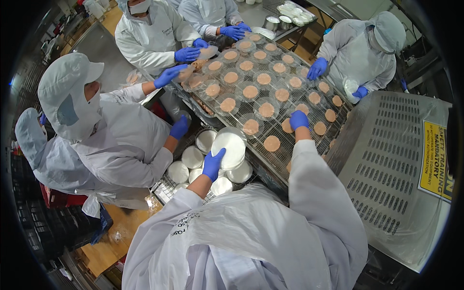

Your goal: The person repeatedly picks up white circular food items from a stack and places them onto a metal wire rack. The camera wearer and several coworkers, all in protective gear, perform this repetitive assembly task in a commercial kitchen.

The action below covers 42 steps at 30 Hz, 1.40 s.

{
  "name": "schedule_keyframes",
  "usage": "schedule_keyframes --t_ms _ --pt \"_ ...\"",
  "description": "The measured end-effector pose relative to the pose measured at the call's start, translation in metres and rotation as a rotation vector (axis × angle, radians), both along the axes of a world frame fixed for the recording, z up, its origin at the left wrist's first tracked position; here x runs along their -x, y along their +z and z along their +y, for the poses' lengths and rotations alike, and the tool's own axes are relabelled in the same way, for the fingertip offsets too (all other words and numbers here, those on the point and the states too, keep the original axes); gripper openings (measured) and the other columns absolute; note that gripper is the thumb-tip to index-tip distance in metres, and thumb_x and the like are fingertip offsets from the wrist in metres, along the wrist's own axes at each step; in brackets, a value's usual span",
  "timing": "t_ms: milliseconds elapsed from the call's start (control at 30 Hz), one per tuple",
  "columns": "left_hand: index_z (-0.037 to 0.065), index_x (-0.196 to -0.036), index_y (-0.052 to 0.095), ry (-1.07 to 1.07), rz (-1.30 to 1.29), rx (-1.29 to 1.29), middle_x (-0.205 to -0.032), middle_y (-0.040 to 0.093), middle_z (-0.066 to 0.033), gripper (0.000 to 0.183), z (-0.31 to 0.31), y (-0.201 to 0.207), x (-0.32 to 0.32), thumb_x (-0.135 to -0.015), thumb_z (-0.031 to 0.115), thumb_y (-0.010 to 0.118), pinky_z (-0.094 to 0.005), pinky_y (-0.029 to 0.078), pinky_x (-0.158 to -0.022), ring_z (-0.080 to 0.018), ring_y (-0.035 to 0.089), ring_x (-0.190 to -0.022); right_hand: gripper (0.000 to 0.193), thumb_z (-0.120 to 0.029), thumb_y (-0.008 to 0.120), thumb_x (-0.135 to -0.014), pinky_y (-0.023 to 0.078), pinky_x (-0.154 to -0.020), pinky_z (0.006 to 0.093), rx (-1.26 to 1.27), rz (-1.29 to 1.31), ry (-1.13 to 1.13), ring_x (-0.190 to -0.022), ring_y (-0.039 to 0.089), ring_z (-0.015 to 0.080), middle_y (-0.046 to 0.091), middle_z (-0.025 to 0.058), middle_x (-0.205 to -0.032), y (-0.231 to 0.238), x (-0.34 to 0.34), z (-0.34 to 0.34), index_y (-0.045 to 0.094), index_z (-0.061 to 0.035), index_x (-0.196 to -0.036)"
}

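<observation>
My left hand (pixel 213 165), in a blue glove, grips a stack of thin white round sheets (pixel 229 147) by its near edge. More stacks of white rounds (pixel 192 157) sit below it in a wire basket (pixel 163 192). My right hand (pixel 299 120), gloved in blue too, reaches over the wire mesh belt (pixel 285 157). It is at a flat pink round patty (pixel 287 125), which shows beside the glove; the bent fingertips are hidden. Several such patties lie in rows on the belt, many with a clear round film (pixel 266 109) under or around them.
Co-workers in white gowns stand left, far and right of the belt. A co-worker's gloved hand (pixel 170 76) holds a patty at its left edge; another's hand (pixel 317 68) rests near the right edge. A slotted metal cover (pixel 386 159) with a yellow sign (pixel 435 159) stands right.
</observation>
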<state>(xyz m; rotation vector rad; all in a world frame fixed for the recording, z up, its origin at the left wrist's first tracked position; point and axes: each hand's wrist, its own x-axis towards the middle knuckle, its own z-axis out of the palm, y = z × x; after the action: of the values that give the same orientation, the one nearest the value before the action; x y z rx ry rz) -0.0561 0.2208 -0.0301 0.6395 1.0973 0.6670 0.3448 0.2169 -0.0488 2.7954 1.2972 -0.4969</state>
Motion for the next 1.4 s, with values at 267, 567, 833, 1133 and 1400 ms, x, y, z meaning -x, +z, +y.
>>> schedule_keyframes --t_ms 267,567,833,1133,1400 --pt "-0.004 -0.123 0.05 -0.124 0.0 -0.076 -0.114 0.06 -0.0135 0.049 0.023 0.008 -0.03 -0.084 0.02 0.066 -0.0323 0.049 -0.083 -0.0211 0.061 -0.098 0.042 -0.036 0.062 -0.079 0.048 -0.085 0.0418 -0.161 0.526 0.255 -0.098 0.061 0.0354 0.064 0.0215 -0.102 0.054 0.152 0.016 0.063 -0.0007 -0.101" --pt "-0.005 -0.123 0.049 -0.011 0.001 -0.031 -0.113 0.06 -0.0137 0.05 0.018 0.009 -0.015 -0.084 0.021 0.066 -0.0328 0.05 -0.084 -0.0219 0.061 -0.097 0.035 -0.03 0.055 -0.085 0.049 -0.067 0.0409 -0.26 0.446 -0.282 -0.077 0.065 0.0279 0.067 0.018 -0.092 0.022 -0.006 0.016 0.062 0.0002 -0.101" --pt "-0.004 -0.122 0.051 -0.028 -0.015 -0.006 -0.114 0.06 -0.0134 0.048 0.01 0.008 -0.012 -0.083 0.019 0.067 -0.0329 0.049 -0.085 -0.0217 0.06 -0.099 0.029 -0.021 0.051 -0.084 0.047 -0.087 0.0424 -0.245 -0.328 -0.005 -0.101 0.06 0.0331 0.063 0.0188 -0.107 -0.077 -0.092 -0.031 0.062 -0.0026 -0.104" --pt "-0.004 -0.122 0.051 -0.106 0.014 -0.058 -0.114 0.06 -0.0129 0.048 0.03 -0.001 -0.037 -0.084 0.02 0.066 -0.032 0.049 -0.086 -0.0209 0.059 -0.101 0.033 -0.03 0.065 -0.079 0.048 -0.082 0.0409 -0.244 0.49 0.271 -0.095 0.061 0.0341 0.065 0.0193 -0.098 0.074 0.136 0.012 0.064 -0.0017 -0.094" --pt "-0.004 -0.124 0.048 -0.006 -0.008 -0.007 -0.116 0.058 -0.0136 0.051 0.028 -0.015 -0.018 -0.084 0.02 0.066 -0.0327 0.049 -0.086 -0.0216 0.059 -0.101 0.037 -0.03 0.059 -0.081 0.049 -0.079 0.0414 -0.31 0.859 0.114 -0.092 0.063 0.0353 0.064 0.0221 -0.099 0.056 0.136 0.027 0.064 0.0013 -0.098"
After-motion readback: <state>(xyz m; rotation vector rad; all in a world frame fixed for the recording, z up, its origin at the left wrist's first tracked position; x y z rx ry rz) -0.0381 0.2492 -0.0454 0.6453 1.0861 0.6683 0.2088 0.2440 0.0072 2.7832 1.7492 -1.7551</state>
